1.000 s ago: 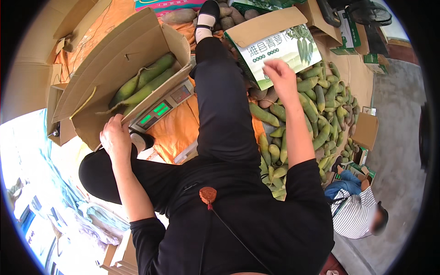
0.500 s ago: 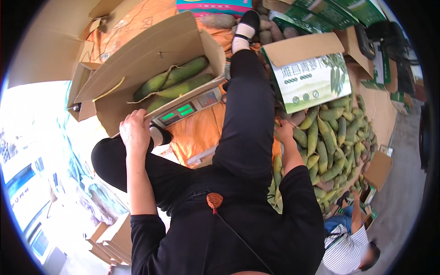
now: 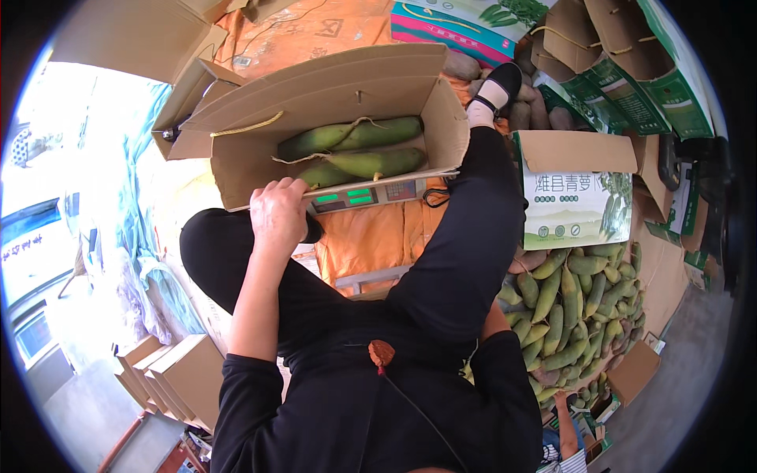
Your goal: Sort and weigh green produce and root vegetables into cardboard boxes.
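An open cardboard box (image 3: 236, 165) rests on a digital scale (image 3: 402, 191) in front of me. Inside lie several long green radishes (image 3: 378, 162) with thin root tails. My left hand (image 3: 276, 217) grips the box's near rim at its left corner, fingers curled over the edge. The scale's lit green display shows beneath the rim, beside my fingers. Of my right arm only the forearm shows, beside my right thigh; the hand itself is hidden behind the leg, on the side of a large heap of green radishes (image 3: 560, 307).
A white-and-green printed carton (image 3: 579, 209) stands right of my knee. Green cartons (image 3: 631, 94) stand at the far right, near reddish-brown roots (image 3: 536, 110). Folded cardboard boxes (image 3: 185, 378) lean at lower left. A co-worker's arm (image 3: 566, 426) reaches toward the heap's near end.
My view has turned, so the box appears farther right and more level. My right hand, seen earlier beside the radish heap, has dropped behind my thigh. My left hand keeps its grip.
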